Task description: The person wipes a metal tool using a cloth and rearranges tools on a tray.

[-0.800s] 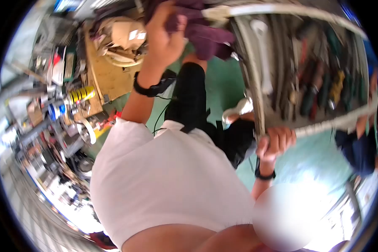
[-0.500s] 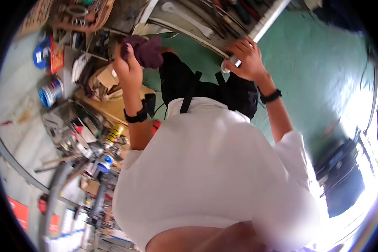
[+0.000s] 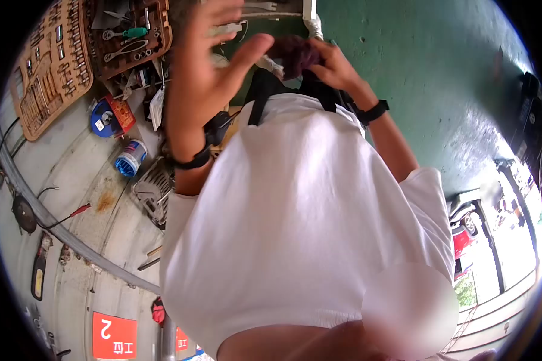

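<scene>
Left hand [image 3: 202,84] raised, blurred; thumb splayed from the fingers, no object visible in its grasp. Right hand [image 3: 338,67] grips crumpled maroon cloth [image 3: 295,54] between thumb and fingers, just above black shorts [image 3: 277,84] in view. Off to the left: brown tool tray, green-handled ratchet [image 3: 133,32] inside; tan socket tray [image 3: 48,123] alongside.

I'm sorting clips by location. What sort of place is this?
Probably a repair workshop, perhaps for vehicles: there's a tan tray of sockets, a green-handled tool, and what looks like a red vehicle in the background.
</scene>
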`<action>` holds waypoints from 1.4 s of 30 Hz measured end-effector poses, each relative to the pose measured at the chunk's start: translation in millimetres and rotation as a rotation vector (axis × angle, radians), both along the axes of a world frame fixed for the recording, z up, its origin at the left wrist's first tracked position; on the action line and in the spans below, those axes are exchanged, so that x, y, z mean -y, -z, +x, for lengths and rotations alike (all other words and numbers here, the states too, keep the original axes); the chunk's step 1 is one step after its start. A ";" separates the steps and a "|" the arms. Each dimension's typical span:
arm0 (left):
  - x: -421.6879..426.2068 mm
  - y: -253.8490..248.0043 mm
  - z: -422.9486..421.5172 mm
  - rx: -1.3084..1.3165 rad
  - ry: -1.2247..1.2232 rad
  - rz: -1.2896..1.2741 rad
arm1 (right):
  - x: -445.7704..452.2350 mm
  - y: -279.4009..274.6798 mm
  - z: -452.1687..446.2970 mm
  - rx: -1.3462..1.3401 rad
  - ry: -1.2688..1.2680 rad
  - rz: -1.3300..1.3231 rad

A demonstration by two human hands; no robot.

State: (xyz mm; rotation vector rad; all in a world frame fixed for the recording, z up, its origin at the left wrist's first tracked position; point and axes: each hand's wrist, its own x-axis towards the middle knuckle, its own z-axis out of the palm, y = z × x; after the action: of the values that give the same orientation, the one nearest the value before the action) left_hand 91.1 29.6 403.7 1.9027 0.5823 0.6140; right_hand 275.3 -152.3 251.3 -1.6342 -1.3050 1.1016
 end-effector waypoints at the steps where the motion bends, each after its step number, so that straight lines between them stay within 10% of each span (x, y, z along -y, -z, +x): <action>1: -2.1 -29.9 -4.2 0.189 0.066 -0.129 | 9.6 -3.7 -1.0 -0.022 0.076 -0.074; 8: 42.4 -101.3 -15.9 0.605 0.620 -0.427 | 75.6 28.9 -9.5 0.476 0.165 -0.114; 26: 50.3 -99.3 42.4 0.480 1.176 -0.542 | 66.2 31.9 -15.6 0.434 0.189 -0.281; 36: 32.1 -115.3 79.2 0.350 1.184 -0.470 | 19.8 86.3 23.2 0.618 0.412 0.103; 42: 22.2 -135.8 78.4 0.313 1.039 -0.395 | 25.1 81.0 74.7 0.530 0.544 -0.104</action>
State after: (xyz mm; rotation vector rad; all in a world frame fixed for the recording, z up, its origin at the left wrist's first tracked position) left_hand 169.5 7.4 539.5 1.4242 -0.4672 0.0811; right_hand 350.1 -177.4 170.3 -2.2805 -1.0088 0.4238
